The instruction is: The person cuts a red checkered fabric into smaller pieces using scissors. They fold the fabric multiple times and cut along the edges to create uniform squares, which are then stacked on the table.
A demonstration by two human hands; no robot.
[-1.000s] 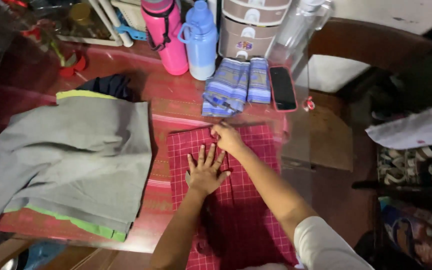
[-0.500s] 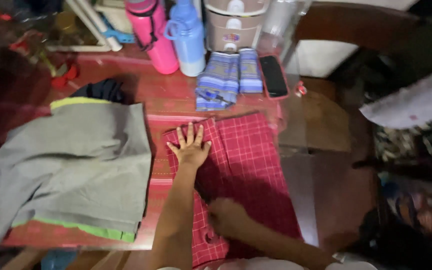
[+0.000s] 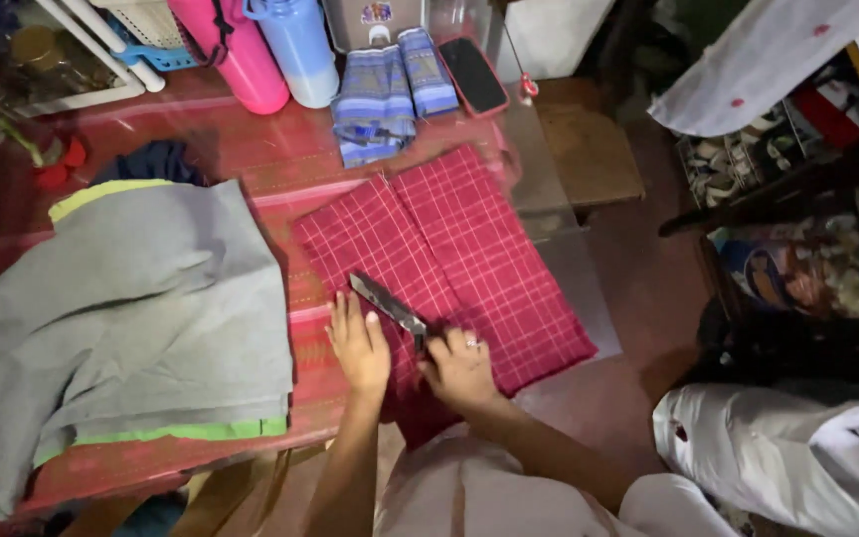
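Biggest thing on our red table (image 3: 201, 139) is the grey garment with the green hem (image 3: 141, 318), piled loosely on the left side, nowhere near our hands. Right beside it, in the middle and running off the near edge, lies the red checked cloth (image 3: 479, 249), folded flat with a crease down its length. It looks thin and floppy to us, so it'll probably shift and bunch unless it's pinned down. Best bet is flat palms on top or pinching an edge, not grabbing the middle.

At the back we've got a pink bottle (image 3: 236, 50) and a blue bottle (image 3: 300, 45) standing side by side, a stack of folded blue striped cloths (image 3: 380, 94), and a dark phone (image 3: 474, 75) just to their right.

Our left hand (image 3: 358, 343) is spread flat, pressing on the cloth's near left edge. Our right hand (image 3: 461, 366) is closed around the handles of the scissors (image 3: 390, 306), blades pointing up-left across the cloth. Can't tell if the blades are apart. They look stiff, light and pointy, so mind the tips.
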